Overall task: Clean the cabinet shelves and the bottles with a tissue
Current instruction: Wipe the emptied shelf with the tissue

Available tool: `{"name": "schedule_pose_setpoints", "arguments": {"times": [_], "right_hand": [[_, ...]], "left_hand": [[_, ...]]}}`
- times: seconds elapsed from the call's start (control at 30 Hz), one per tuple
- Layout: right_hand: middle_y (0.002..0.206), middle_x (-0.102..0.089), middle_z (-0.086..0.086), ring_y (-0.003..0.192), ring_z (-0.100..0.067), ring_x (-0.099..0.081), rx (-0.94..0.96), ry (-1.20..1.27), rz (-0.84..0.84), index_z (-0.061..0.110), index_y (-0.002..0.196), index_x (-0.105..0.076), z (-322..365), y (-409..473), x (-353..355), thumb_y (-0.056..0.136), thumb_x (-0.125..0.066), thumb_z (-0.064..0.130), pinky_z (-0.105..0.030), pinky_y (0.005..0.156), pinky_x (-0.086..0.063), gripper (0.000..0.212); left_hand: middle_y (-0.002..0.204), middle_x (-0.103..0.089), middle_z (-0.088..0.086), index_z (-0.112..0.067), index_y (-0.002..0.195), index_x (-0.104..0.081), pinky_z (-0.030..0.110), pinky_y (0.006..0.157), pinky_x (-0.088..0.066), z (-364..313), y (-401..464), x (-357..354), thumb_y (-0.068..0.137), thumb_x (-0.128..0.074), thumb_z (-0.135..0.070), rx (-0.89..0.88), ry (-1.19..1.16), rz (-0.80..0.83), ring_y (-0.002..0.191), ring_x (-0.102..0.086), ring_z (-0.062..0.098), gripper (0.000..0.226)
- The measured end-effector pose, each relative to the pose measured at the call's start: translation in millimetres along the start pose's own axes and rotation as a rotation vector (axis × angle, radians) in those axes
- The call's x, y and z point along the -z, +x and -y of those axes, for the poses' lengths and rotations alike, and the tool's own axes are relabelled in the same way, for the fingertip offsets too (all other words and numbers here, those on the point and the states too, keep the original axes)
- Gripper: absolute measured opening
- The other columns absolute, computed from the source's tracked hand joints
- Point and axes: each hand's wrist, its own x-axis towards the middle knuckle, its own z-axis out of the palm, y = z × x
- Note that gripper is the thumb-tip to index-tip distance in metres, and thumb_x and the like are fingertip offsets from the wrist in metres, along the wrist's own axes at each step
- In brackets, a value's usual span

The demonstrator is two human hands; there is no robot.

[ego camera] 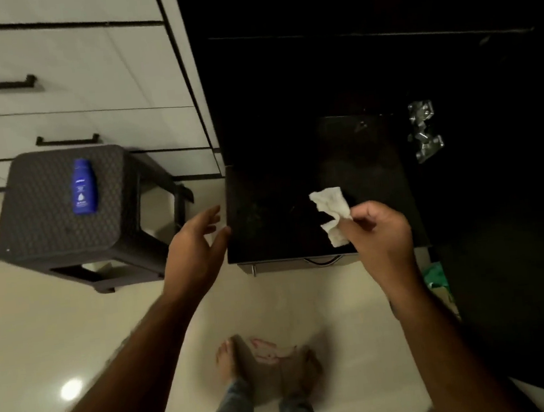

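Note:
My right hand (380, 231) pinches a crumpled white tissue (332, 214) just above the front right part of a dark cabinet shelf (272, 219). My left hand (197, 244) hovers with relaxed, spread fingers at the shelf's front left corner and holds nothing. A blue bottle (83, 187) lies flat on top of a dark woven-pattern stool (48, 229) to the left, well away from both hands.
White drawers with black handles (67, 140) stand behind the stool. The dark cabinet interior (350, 73) rises behind the shelf, with metal hinges (423, 129) at its right. My bare feet (267, 364) stand on the pale glossy floor below. Something green (436, 277) lies at the cabinet's base.

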Motion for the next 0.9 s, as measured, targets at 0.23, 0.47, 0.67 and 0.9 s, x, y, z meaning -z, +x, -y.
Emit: {"name": "schedule_pose_setpoints", "arguments": {"times": [0.23, 0.47, 0.67, 0.9], "right_hand": [[0.077, -0.069, -0.004, 0.061, -0.014, -0.057, 0.144, -0.318, -0.207, 0.009, 0.095, -0.072, -23.9, 15.6, 4.8, 0.084, -0.067, 0.01, -0.009, 0.05, -0.033, 0.012], [0.078, -0.069, -0.012, 0.069, -0.028, -0.065, 0.314, -0.494, -0.291, 0.004, 0.091, -0.072, -34.5, 19.5, -9.6, 0.082, -0.063, 0.012, -0.034, 0.062, -0.054, 0.016], [0.09, -0.072, -0.01, 0.079, -0.028, -0.069, 0.25, -0.497, -0.319, 0.006, 0.098, -0.07, -38.9, 49.1, -11.6, 0.084, -0.059, 0.018, -0.041, 0.068, -0.058, 0.021], [0.135, -0.059, -0.008, 0.128, -0.022, -0.053, 0.277, -0.547, -0.046, 0.01, 0.13, -0.061, -38.1, 79.9, -32.9, 0.089, -0.052, 0.012, -0.03, 0.106, -0.038, 0.042]], "left_hand": [[0.13, -0.058, 0.006, -0.018, 0.138, -0.05, 0.027, 0.083, -0.044, -1.9, 26.2, 3.3, 0.093, -0.059, -0.03, -0.066, 0.025, -0.028, 0.102, -0.051, 0.004, 0.048], [0.136, -0.053, 0.0, -0.025, 0.143, -0.041, 0.013, 0.078, -0.038, 12.5, 56.6, 1.5, 0.093, -0.057, -0.035, -0.107, -0.055, -0.003, 0.11, -0.05, 0.001, 0.053], [0.145, -0.043, 0.003, -0.027, 0.148, -0.033, 0.033, 0.088, -0.05, 22.3, 94.5, 1.7, 0.089, -0.053, -0.05, -0.245, 0.063, -0.021, 0.116, -0.053, 0.014, 0.067], [0.16, -0.019, 0.007, -0.019, 0.153, -0.021, 0.046, 0.108, -0.032, 35.9, 107.6, -24.5, 0.09, -0.04, -0.065, -0.423, 0.215, -0.048, 0.143, -0.024, 0.029, 0.081]]}}
